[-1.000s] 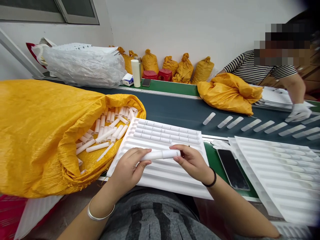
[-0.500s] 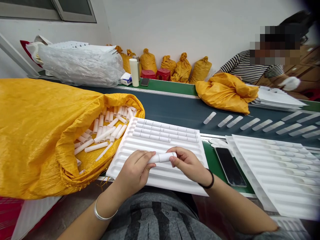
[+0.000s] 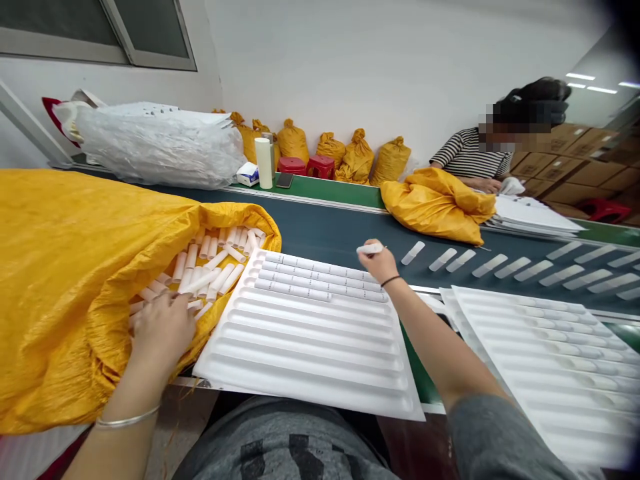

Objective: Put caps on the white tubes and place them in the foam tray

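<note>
My right hand point(image 3: 379, 263) reaches out over the dark conveyor belt point(image 3: 330, 230), pinching a white tube point(image 3: 369, 249) just left of a row of white tubes point(image 3: 505, 265) lying on the belt. My left hand point(image 3: 161, 327) is down in the mouth of the yellow sack point(image 3: 75, 267), its fingers curled on the loose white tubes point(image 3: 210, 263) there; what it grips is hidden. Between the hands lies a white grooved tray point(image 3: 310, 347), with long white tubes point(image 3: 320, 277) filling its far grooves.
A second white grooved tray point(image 3: 540, 347) lies to the right. Across the belt a person in a striped shirt point(image 3: 467, 157) works beside another yellow sack point(image 3: 437, 203) and a stack of trays point(image 3: 533, 217). A clear plastic bag point(image 3: 160, 143), a white cylinder point(image 3: 263, 163) and tied yellow sacks point(image 3: 357, 157) sit at the back.
Both hands held one white tube over the tray. Now my right hand has carried it out to the belt, and my left hand has gone into the yellow sack.
</note>
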`<state>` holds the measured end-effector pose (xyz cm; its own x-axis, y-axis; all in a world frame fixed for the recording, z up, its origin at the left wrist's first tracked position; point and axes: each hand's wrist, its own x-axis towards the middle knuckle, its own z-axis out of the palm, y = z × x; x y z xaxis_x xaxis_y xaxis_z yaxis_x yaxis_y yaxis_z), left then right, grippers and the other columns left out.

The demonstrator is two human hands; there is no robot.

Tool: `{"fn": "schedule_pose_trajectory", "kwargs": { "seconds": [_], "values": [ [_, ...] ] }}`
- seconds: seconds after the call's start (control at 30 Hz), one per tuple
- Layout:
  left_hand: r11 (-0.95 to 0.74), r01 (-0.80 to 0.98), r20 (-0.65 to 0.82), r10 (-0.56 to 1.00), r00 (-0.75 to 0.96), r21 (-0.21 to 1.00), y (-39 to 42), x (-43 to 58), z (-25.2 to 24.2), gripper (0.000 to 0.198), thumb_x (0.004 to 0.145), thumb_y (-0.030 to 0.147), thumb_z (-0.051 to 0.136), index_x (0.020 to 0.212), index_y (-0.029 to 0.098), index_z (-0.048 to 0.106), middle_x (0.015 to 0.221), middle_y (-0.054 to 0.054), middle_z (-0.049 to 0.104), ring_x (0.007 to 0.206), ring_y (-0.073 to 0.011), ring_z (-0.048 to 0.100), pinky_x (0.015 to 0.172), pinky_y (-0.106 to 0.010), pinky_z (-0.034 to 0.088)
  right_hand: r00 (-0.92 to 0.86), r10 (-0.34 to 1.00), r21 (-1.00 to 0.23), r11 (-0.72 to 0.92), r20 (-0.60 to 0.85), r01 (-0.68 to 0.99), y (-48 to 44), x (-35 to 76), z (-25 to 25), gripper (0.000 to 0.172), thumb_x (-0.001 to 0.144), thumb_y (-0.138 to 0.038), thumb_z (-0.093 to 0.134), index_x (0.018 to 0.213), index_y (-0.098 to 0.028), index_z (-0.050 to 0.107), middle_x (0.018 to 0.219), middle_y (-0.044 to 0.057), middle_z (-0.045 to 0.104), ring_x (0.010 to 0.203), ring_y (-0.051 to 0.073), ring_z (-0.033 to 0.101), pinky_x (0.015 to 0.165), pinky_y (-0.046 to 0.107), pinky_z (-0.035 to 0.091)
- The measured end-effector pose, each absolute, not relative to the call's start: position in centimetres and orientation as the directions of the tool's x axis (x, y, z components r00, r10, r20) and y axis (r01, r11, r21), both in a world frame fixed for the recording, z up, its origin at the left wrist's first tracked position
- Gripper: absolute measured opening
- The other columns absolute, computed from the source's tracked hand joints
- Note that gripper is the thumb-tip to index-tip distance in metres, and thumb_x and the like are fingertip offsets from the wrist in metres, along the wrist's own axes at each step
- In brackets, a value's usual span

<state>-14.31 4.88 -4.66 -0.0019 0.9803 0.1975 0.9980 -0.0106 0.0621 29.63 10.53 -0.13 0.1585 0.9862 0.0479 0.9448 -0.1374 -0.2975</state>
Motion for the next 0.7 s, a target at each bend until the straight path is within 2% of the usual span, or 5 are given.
{"fn": "schedule_pose_trajectory", "kwargs": {
  "seconds": [0.2, 0.33, 0.5, 0.6, 0.7],
  "values": [
    [0.047, 0.996, 0.062, 0.997, -0.052, 0.079, 6.3, -18.0, -5.9, 0.038, 0.071, 0.019, 0.054, 0.106, 0.011, 0.066, 0.104, -0.02, 0.061, 0.095, -0.0394, 0.058, 0.08, -0.048, 0.046, 0.32, 0.933, -0.235, -0.352, -0.162, 0.906, 15.4, 34.5, -1.8, 0.026, 0.091, -0.034, 0.056, 0.107, -0.014, 0.059, 0.103, 0.005, 0.062, 0.088, 0.016, 0.062, 0.078, 0.036, 0.052],
    [0.072, 0.982, 0.091, 0.992, -0.089, 0.176, 6.4, -16.7, -4.6, 0.031, 0.069, 0.02, 0.057, 0.095, 0.011, 0.07, 0.093, -0.018, 0.063, 0.089, -0.0374, 0.059, 0.078, -0.049, 0.047, 0.332, 0.936, -0.221, -0.351, -0.118, 0.91, 13.5, 34.0, -1.8, 0.03, 0.086, -0.033, 0.059, 0.1, -0.007, 0.061, 0.096, 0.015, 0.064, 0.09, 0.023, 0.062, 0.077, 0.035, 0.048],
    [-0.159, 0.922, 0.312, 0.949, 0.045, 0.352, 4.8, -11.6, -2.2, 0.035, 0.086, 0.038, 0.049, 0.11, 0.017, 0.061, 0.114, -0.01, 0.061, 0.109, -0.0247, 0.053, 0.097, -0.037, 0.041, -0.038, 0.999, -0.332, 0.029, -0.02, 0.943, 8.6, 27.8, -2.5, 0.022, 0.091, -0.029, 0.047, 0.095, -0.017, 0.065, 0.092, 0.007, 0.067, 0.09, 0.019, 0.061, 0.08, 0.028, 0.044],
    [-0.423, 0.719, 0.476, 0.867, 0.146, 0.551, 3.5, -8.2, -0.9, 0.027, 0.086, 0.036, 0.055, 0.105, 0.019, 0.063, 0.107, -0.007, 0.063, 0.104, -0.0205, 0.056, 0.094, -0.033, 0.044, -0.237, 0.971, -0.377, 0.214, -0.015, 0.901, 6.8, 24.3, -3.6, 0.008, 0.077, -0.02, 0.063, 0.084, -0.018, 0.067, 0.086, 0.005, 0.066, 0.08, 0.018, 0.061, 0.074, 0.026, 0.044],
    [-0.526, 0.595, 0.537, 0.824, 0.18, 0.608, 2.5, -6.5, -0.1, 0.021, 0.086, 0.029, 0.058, 0.104, 0.02, 0.064, 0.105, -0.006, 0.064, 0.104, -0.0191, 0.057, 0.094, -0.034, 0.044, -0.257, 0.966, -0.379, 0.253, 0.042, 0.89, 6.1, 22.9, -3.6, 0.012, 0.068, -0.01, 0.065, 0.08, -0.013, 0.064, 0.086, 0.01, 0.063, 0.079, 0.021, 0.059, 0.074, 0.03, 0.044]
  ]
}}
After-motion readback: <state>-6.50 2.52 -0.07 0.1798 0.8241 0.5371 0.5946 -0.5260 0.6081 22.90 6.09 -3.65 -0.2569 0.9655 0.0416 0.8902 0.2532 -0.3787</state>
